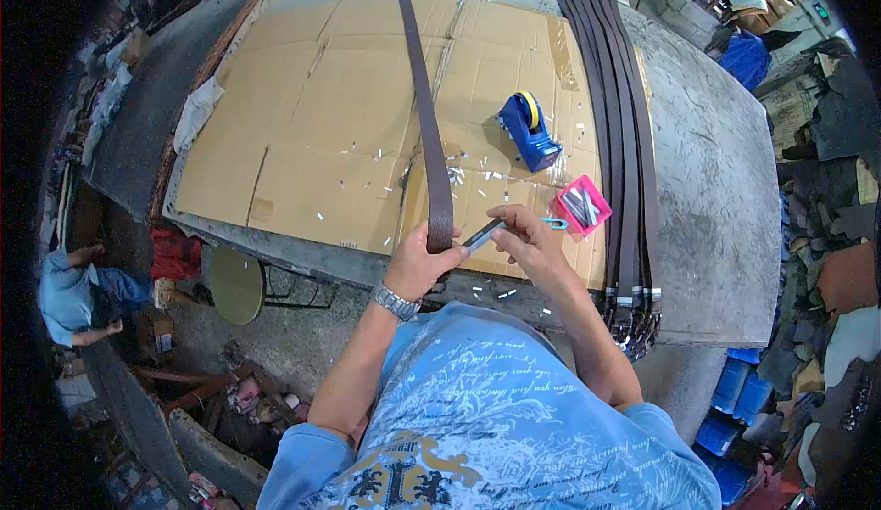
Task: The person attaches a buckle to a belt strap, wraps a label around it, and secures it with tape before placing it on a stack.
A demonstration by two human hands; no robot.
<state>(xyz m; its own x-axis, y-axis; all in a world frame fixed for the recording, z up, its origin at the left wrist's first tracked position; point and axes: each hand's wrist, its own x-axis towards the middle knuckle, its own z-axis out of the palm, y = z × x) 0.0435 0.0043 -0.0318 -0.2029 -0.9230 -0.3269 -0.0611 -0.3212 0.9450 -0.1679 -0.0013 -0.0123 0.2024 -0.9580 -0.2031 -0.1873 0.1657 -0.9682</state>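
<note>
One long dark strap (427,115) runs from the top of the frame down to its centre, where my left grip (418,264) clasps the near end and hides part of it. My right grip (525,239) pinches a small dark strip (484,235) that reaches my left thumb, its surface too small to make out. Right of centre, a pink box (601,224) of strips sits on the cardboard (312,134), beside bundled straps (624,143) whose lower ends blur together.
</note>
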